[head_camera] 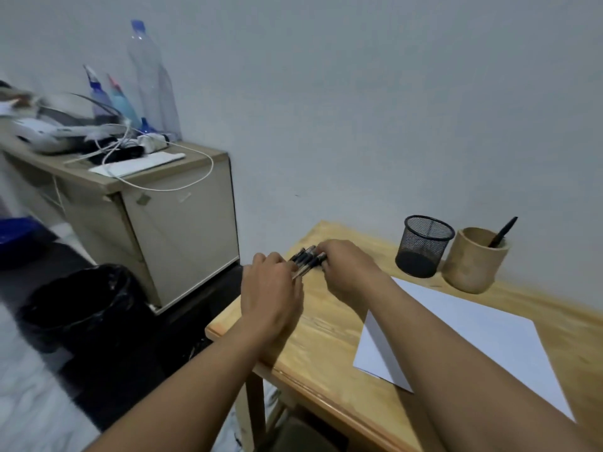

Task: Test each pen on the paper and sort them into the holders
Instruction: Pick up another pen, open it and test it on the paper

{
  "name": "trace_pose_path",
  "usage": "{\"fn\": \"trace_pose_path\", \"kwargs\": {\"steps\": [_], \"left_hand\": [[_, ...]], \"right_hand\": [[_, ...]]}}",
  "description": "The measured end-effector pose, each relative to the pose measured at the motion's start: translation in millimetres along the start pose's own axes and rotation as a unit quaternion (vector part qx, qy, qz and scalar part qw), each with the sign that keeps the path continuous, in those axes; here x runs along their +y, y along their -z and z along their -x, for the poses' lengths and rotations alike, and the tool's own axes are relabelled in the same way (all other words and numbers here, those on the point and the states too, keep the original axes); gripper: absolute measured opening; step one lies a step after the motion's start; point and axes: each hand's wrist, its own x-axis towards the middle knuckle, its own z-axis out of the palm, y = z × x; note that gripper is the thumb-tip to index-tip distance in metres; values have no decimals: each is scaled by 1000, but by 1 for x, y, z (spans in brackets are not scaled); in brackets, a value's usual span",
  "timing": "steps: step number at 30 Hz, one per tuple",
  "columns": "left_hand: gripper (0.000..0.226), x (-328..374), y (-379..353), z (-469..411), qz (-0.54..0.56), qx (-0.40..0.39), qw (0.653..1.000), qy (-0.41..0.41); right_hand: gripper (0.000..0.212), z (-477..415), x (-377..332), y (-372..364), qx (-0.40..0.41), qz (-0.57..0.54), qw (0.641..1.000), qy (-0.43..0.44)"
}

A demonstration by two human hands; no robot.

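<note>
Several black-capped pens [306,261] lie bunched on the far left corner of the wooden table [326,353]. My left hand [270,295] rests beside their near ends, fingertips touching them. From the right, my right hand [346,265] curls its fingers over the bunch's far ends. A white sheet of paper [483,334] lies to the right, partly under my right forearm. A black mesh holder [422,246] stands at the back, with nothing seen inside it. Next to it stands a wooden holder [473,261] with one black pen [502,231] in it.
A black-lined waste bin [81,305] stands on the floor left of the table. Behind it is a beige cabinet [176,223] with bottles, cables and clutter on top. The grey wall runs close behind the table.
</note>
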Motion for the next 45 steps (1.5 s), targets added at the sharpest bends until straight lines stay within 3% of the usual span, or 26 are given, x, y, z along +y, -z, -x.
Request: {"fn": "trace_pose_path", "kwargs": {"steps": [5, 12, 22, 27, 31, 34, 36, 40, 42, 45], "left_hand": [[32, 7, -9, -2, -64, -26, 997, -20], [24, 13, -10, -4, -69, -19, 997, -34], [23, 15, -6, -6, -85, -30, 996, -21], [18, 19, -5, -7, -82, -2, 994, -70], [18, 25, 6, -25, -69, 93, 984, -133], [38, 39, 20, -36, 43, 166, 983, -68], [51, 55, 24, -36, 150, 138, 979, -29], [77, 83, 23, -37, 275, 95, 956, -31], [69, 91, 19, -42, 314, 66, 947, -16], [32, 100, 12, -47, 347, -25, 936, -56]], "right_hand": [[45, -4, 8, -12, 1, 24, 999, 37], [16, -3, 15, -5, 0, 46, 997, 63], [32, -2, 18, 6, -37, 74, 994, 77], [18, 5, 21, 14, -43, 86, 993, 72], [12, 21, 27, 37, 3, 36, 998, 45], [10, 32, 32, 58, 80, -67, 994, -16], [9, 40, 32, 69, 129, -165, 976, -56], [18, 55, 31, 84, 161, -270, 946, -85], [26, 62, 33, 91, 176, -318, 926, -98], [22, 71, 34, 98, 199, -389, 889, -135]]}}
